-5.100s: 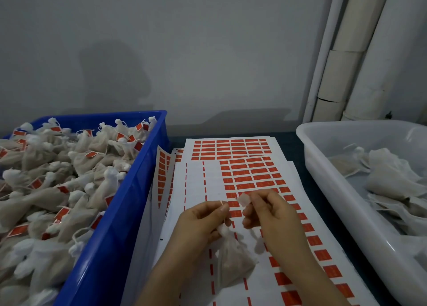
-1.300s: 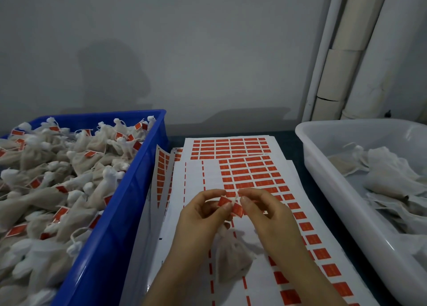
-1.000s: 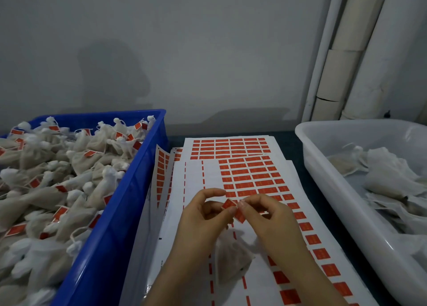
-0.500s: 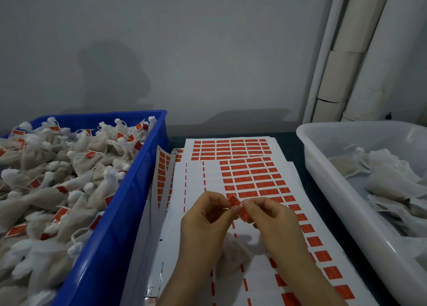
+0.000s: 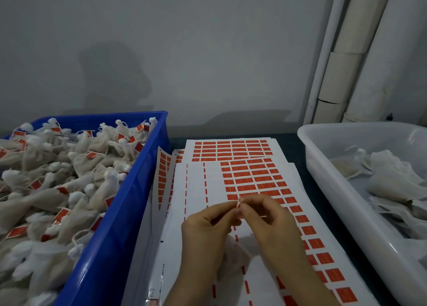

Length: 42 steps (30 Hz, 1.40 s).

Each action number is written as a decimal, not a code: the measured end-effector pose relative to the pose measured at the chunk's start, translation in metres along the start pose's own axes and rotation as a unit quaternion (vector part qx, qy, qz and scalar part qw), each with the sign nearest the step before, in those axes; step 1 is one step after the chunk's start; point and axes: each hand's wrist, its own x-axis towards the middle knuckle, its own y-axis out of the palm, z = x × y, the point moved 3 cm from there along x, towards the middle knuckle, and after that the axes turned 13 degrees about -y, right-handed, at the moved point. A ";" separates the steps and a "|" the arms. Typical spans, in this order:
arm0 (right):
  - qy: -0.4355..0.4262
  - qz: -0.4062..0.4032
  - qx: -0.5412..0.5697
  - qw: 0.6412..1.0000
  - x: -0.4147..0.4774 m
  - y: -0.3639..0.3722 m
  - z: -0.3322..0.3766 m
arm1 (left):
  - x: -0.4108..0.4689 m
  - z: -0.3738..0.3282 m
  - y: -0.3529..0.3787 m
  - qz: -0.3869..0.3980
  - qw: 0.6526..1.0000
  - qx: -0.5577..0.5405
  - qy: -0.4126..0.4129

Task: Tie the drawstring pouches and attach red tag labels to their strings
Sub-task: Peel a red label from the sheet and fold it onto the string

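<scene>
red tag [image 5: 238, 204] now folded edge-on, pinched between both hands' fingers [image 5: 231, 205].

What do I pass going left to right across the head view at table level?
Blue bin heaped with tagged pouches → sheets of red labels with the left hand and right hand pinching a red tag above them → white tub holding untagged pouches.
</scene>
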 end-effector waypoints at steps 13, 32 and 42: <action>0.015 -0.008 0.053 0.998 0.001 -0.001 0.000 | 0.004 0.002 0.000 0.082 0.981 -0.127 -0.120; 0.019 -0.004 -0.018 1.000 0.001 -0.004 -0.001 | 0.005 0.005 0.001 0.081 0.973 -0.156 -0.147; 0.030 -0.023 0.016 0.999 0.002 -0.004 -0.002 | 0.005 0.001 0.000 0.070 0.979 -0.144 -0.130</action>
